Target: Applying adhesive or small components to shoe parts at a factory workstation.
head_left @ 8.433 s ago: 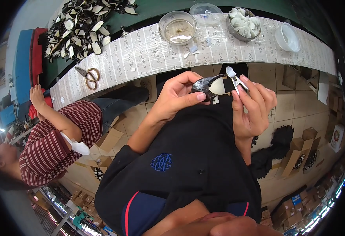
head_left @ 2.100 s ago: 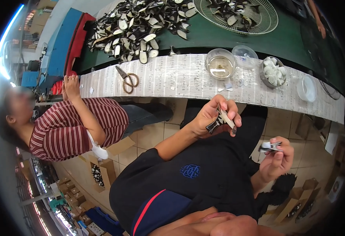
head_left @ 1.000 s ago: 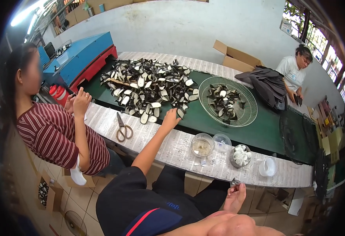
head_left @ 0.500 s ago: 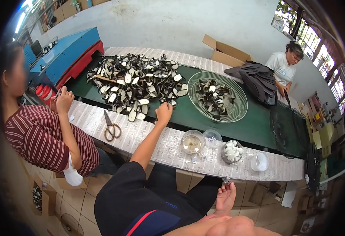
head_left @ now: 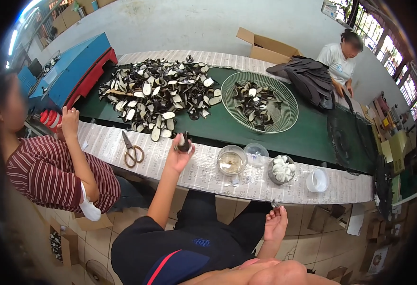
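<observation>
My left hand (head_left: 177, 159) is raised over the near edge of the table, its fingers closed round a small black shoe part (head_left: 184, 143) with a pale patch. Beyond it spreads a large pile of similar black parts (head_left: 156, 95) with cream oval faces. A round, pale green mesh basket (head_left: 291, 107) to the right holds a smaller heap of them. Low at the right, just off the table edge, my right hand (head_left: 276, 223) pinches a small greyish thing (head_left: 275, 203), too small to name. Nearest it stands a round container of white wads (head_left: 281, 169).
Scissors (head_left: 134, 154) lie on the paper-covered strip (head_left: 199, 166). A clear bowl of liquid (head_left: 232, 160), a clear lid (head_left: 256, 151) and a white tub (head_left: 317, 180) stand along it. Co-workers sit at the left in a striped shirt (head_left: 47, 166) and far right beside black sheets (head_left: 303, 80).
My left hand has drawn back from the pile's edge toward me, bringing a black shoe part with it. My right hand stays low at the table edge, still pinching. The view has shifted slightly.
</observation>
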A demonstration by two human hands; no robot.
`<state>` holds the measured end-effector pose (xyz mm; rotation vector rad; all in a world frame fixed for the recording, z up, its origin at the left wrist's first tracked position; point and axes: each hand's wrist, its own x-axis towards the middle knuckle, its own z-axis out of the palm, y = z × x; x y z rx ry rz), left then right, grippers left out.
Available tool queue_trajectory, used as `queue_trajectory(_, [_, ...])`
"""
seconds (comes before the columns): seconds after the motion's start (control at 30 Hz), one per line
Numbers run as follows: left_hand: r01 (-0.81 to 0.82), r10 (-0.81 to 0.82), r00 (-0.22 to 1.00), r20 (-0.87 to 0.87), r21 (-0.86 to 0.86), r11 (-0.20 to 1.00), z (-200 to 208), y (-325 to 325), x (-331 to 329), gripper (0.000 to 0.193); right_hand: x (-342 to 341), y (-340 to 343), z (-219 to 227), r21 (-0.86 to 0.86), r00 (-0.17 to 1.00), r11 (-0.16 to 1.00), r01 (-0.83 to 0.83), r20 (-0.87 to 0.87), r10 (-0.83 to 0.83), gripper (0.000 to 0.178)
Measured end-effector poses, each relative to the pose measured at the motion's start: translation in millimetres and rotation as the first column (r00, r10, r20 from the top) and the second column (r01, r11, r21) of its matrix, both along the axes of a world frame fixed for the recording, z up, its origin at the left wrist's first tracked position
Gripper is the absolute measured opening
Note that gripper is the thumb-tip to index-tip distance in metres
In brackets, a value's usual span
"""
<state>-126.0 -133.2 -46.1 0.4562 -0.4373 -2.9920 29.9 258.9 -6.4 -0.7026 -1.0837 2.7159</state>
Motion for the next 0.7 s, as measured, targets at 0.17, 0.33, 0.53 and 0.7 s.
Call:
queue_trajectory(0.17, [0.207,-0.168,0.961,0.219,-0.168,0.964,-17.5,27.3,71.8,0.034,-5.3,-14.8,-0.3,-0.015,0.999,0.999,-0.034,0.011,0.034,0.016])
queue_trajectory(0.33, [0.307,-0.212,0.948,0.239,-0.493,0.814,4.9,36.5,113.5,0.033,-2.0,-21.9,-5.3,-0.032,0.996,0.997,-0.067,0.062,0.068,0.017])
queue_trajectory(0.53, [0.205,-0.188,0.978,0.094,-0.616,0.761,43.2,67.5,111.3,0.033,-12.4,-44.4,-1.6,-0.073,0.979,0.982,-0.177,0.094,0.183,0.015])
queue_trajectory(0.7, [0.129,-0.289,0.952,-0.099,-0.728,0.674,58.6,98.8,107.0,0.036,-25.0,-72.4,46.4,0.182,0.947,0.958,-0.224,-0.191,0.257,0.014])
